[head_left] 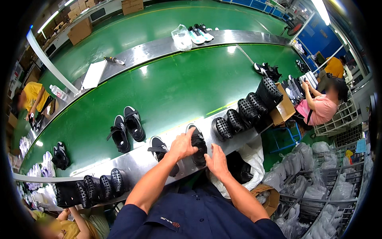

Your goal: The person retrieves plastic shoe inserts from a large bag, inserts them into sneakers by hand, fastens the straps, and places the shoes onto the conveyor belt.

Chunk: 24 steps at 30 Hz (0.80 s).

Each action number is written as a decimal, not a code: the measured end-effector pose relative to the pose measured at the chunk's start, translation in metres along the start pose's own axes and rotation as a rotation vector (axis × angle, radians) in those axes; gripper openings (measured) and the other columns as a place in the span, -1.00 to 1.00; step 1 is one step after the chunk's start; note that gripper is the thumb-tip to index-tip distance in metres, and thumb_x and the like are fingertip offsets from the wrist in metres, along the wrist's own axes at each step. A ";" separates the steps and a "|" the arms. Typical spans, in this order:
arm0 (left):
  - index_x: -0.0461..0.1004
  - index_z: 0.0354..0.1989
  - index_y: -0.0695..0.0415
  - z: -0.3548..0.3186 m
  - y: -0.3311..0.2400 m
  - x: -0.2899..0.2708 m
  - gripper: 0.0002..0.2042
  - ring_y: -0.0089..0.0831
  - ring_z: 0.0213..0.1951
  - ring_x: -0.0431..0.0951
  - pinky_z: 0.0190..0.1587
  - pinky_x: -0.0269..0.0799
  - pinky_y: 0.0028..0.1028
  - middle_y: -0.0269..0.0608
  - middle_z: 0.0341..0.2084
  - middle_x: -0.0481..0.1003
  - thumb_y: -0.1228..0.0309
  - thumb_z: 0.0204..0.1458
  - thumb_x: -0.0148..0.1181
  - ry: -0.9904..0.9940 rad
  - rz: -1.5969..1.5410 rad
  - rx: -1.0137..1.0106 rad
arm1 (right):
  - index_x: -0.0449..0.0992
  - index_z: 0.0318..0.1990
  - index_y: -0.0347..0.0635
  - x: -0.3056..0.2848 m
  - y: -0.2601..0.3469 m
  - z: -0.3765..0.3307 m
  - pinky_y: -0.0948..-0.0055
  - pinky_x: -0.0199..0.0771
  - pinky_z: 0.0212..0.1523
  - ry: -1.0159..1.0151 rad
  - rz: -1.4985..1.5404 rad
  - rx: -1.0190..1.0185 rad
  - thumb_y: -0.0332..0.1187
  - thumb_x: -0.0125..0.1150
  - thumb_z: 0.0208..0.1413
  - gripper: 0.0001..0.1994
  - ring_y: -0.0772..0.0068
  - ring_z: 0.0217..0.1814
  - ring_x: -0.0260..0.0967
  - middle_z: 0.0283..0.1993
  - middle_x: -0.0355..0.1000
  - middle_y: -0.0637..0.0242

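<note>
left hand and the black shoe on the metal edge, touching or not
Touching. The head view shows the left hand lying on top of the black shoe, fingers spread over its upper with no gap visible.

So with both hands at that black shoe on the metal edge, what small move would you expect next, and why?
Probably closing the right hand on the black shoe. The left hand already rests on it, while the right hand's open fingers are just beside its heel, and its mate lies alongside.
</note>
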<state>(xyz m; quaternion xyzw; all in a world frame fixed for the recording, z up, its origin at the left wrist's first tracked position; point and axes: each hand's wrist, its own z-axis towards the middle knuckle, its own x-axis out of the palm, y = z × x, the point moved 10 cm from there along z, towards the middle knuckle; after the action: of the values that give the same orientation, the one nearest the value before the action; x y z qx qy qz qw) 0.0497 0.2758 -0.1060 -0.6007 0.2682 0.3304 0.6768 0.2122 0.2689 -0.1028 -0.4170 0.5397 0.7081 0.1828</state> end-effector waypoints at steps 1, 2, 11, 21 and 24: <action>0.15 0.34 -0.03 -0.009 -0.002 0.014 -0.18 0.19 -0.27 0.57 -0.10 0.49 -0.01 0.17 -0.28 0.58 0.24 -0.20 0.34 0.206 0.032 -0.172 | 0.36 0.01 -0.38 0.003 -0.011 0.001 0.05 0.42 -0.02 0.052 0.060 0.078 -0.40 0.32 0.01 -0.57 -0.19 -0.02 0.42 -0.12 0.45 -0.16; 0.00 0.43 -0.08 -0.014 0.003 0.029 -0.05 0.23 -0.22 0.57 -0.08 0.48 -0.01 0.24 -0.29 0.58 0.22 -0.21 0.38 0.396 0.067 -0.330 | 0.35 0.01 -0.41 0.005 -0.022 0.010 0.05 0.43 -0.02 0.088 0.113 0.142 -0.39 0.33 -0.01 -0.55 -0.22 -0.01 0.42 -0.11 0.46 -0.18; 0.02 0.42 0.02 -0.038 0.020 0.044 -0.12 0.09 -0.36 0.63 -0.25 0.50 -0.08 0.09 -0.48 0.60 0.32 -0.15 0.33 0.104 0.104 -0.527 | 0.40 -0.19 -0.27 0.070 -0.043 0.023 -0.07 0.53 -0.17 0.164 -0.078 0.177 -0.30 0.25 0.01 -0.71 -0.23 -0.26 0.52 -0.34 0.53 -0.12; -0.01 0.42 0.17 -0.033 0.033 0.045 -0.05 0.09 -0.25 0.62 -0.15 0.50 -0.07 0.17 -0.35 0.60 0.21 -0.16 0.38 0.223 0.145 -0.382 | 0.43 -0.18 -0.26 0.084 -0.037 0.018 -0.08 0.47 -0.16 0.140 0.014 0.112 -0.40 0.18 -0.06 -0.75 -0.26 -0.20 0.46 -0.28 0.48 -0.10; -0.02 0.41 0.18 -0.033 0.035 0.052 -0.08 0.08 -0.25 0.63 -0.18 0.51 -0.09 0.16 -0.34 0.59 0.27 -0.16 0.35 0.243 0.099 -0.432 | 0.46 -0.23 -0.28 0.087 -0.041 0.022 -0.07 0.45 -0.08 0.176 0.021 0.101 -0.44 0.17 -0.07 -0.78 -0.24 -0.13 0.44 -0.26 0.47 -0.13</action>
<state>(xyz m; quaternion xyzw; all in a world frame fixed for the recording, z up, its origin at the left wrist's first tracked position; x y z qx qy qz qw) 0.0567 0.2518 -0.1723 -0.7528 0.2998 0.3383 0.4786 0.1816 0.2864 -0.1947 -0.4623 0.5930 0.6424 0.1479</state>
